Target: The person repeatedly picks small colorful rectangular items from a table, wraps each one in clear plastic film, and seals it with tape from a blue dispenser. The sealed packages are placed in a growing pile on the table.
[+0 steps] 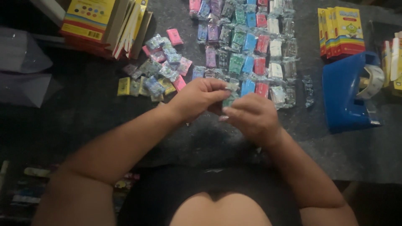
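My left hand (pixel 200 97) and my right hand (pixel 251 116) meet over the middle of the dark table (pixel 335 155), fingertips together. Both pinch one small clear-wrapped greenish packet (pixel 229 99) between them; most of it is hidden by my fingers. Just beyond my hands lie neat columns of small wrapped blocks (pixel 247 42), purple, green, blue, red and white. A loose heap of similar wrapped blocks (pixel 161 67), pink, yellow and pale blue, lies to the left of them.
A blue tape dispenser (pixel 347 94) stands at the right. Behind it are yellow boxes (pixel 341 31), with more at the far right edge (pixel 393 62). A stack of flat yellow boxes (pixel 104 25) sits at the back left. Clear bags (pixel 21 71) lie far left.
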